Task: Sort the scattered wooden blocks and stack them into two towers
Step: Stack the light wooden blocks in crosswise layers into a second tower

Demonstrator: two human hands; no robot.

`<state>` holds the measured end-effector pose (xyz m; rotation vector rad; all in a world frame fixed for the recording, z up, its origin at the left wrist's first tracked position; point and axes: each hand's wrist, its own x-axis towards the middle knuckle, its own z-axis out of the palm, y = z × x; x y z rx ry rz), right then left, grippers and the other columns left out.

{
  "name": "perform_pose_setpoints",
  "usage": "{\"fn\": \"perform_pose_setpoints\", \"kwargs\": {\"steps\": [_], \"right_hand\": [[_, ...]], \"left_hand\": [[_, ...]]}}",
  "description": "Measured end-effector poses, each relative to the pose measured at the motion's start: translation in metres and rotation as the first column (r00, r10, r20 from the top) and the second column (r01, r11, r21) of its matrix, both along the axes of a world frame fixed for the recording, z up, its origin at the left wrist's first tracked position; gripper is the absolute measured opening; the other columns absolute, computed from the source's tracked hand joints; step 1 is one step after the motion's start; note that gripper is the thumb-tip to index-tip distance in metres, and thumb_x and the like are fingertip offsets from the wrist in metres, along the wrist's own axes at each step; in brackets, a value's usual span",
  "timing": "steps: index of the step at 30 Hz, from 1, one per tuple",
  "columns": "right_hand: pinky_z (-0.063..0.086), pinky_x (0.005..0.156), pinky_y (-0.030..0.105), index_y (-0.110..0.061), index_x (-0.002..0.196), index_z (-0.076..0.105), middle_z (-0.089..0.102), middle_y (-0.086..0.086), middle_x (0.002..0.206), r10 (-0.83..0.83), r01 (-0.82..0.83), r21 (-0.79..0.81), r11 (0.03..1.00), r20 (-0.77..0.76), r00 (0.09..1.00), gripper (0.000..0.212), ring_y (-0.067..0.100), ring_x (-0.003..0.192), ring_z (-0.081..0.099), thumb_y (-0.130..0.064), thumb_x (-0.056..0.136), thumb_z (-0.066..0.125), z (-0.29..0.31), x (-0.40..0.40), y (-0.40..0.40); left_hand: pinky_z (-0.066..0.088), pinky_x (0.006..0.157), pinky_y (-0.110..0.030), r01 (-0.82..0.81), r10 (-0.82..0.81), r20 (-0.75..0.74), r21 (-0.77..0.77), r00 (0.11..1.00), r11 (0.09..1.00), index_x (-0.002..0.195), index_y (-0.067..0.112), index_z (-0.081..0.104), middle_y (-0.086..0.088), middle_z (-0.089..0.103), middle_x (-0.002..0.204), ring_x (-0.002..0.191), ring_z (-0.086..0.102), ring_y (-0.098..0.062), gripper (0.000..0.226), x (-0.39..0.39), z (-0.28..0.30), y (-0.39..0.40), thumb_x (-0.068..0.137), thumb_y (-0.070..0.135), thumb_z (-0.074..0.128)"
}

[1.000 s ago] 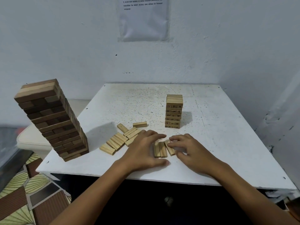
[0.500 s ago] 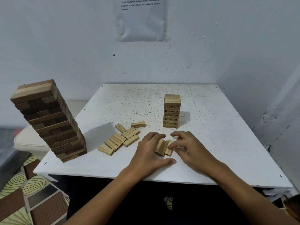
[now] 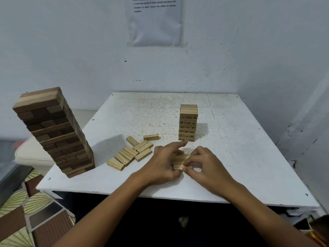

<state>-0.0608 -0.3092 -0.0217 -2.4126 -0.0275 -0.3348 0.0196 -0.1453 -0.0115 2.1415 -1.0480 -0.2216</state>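
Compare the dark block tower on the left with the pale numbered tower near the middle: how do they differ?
The dark block tower is taller and wider; the pale numbered tower is short and slim. The dark tower's blocks are brown in mixed shades and show no numbers; the pale tower's block ends show printed numbers. The dark tower stands at the table's left edge, the pale tower further in. Both use crosswise layers.

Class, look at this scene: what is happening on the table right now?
A person is sorting wooden blocks on a white table. Both the left hand and the right hand pinch a small set of light blocks between them. More loose blocks lie to the left. A small numbered tower and a taller dark tower already stand.
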Motion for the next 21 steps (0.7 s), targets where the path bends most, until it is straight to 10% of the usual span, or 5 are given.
{"fn": "perform_pose_setpoints", "kwargs": {"steps": [5,9,17,21], "right_hand": [[0.044,0.087,0.012,-0.020,0.100,0.070,0.059,-0.007,0.106,-0.113,0.069,0.399,0.914,0.087,0.990,0.011,-0.001,0.103,0.056,-0.015,0.092,0.063,0.001,0.003,0.013],[0.039,0.096,0.014,-0.030,0.120,0.060,0.060,-0.016,0.125,-0.184,0.135,0.675,0.725,0.000,0.983,0.022,-0.008,0.116,0.052,-0.027,0.100,0.049,0.003,0.006,0.028],[0.031,0.083,-0.008,-0.035,0.135,0.047,0.047,-0.026,0.129,-0.198,0.146,0.792,0.593,-0.033,0.980,0.035,-0.035,0.103,0.037,-0.038,0.103,0.035,0.001,0.007,0.052],[0.033,0.089,-0.005,-0.032,0.137,0.047,0.048,-0.022,0.135,-0.204,0.122,0.804,0.583,-0.001,0.979,0.054,-0.024,0.118,0.038,-0.055,0.090,0.038,0.002,0.008,0.059]], "left_hand": [[0.034,0.100,-0.010,-0.143,0.112,-0.147,-0.223,0.983,0.964,0.138,0.024,0.047,0.009,0.054,0.135,0.126,0.047,0.002,0.064,-0.010,-0.005,0.000,0.076,0.030,0.064],[0.039,0.103,-0.020,-0.374,0.229,-0.371,-0.387,0.900,0.843,0.135,0.026,0.049,0.014,0.054,0.133,0.125,0.046,0.006,0.053,-0.022,-0.009,-0.010,0.086,0.045,0.054],[0.026,0.079,0.011,-0.497,0.251,-0.521,-0.411,0.816,0.764,0.142,0.030,0.036,0.036,0.038,0.122,0.097,0.033,0.040,0.037,-0.039,-0.007,-0.027,0.105,0.032,0.033],[0.024,0.079,0.011,-0.493,0.250,-0.513,-0.417,0.821,0.764,0.144,0.028,0.034,0.039,0.036,0.120,0.098,0.030,0.042,0.040,-0.045,-0.005,-0.031,0.105,0.033,0.029]]}}
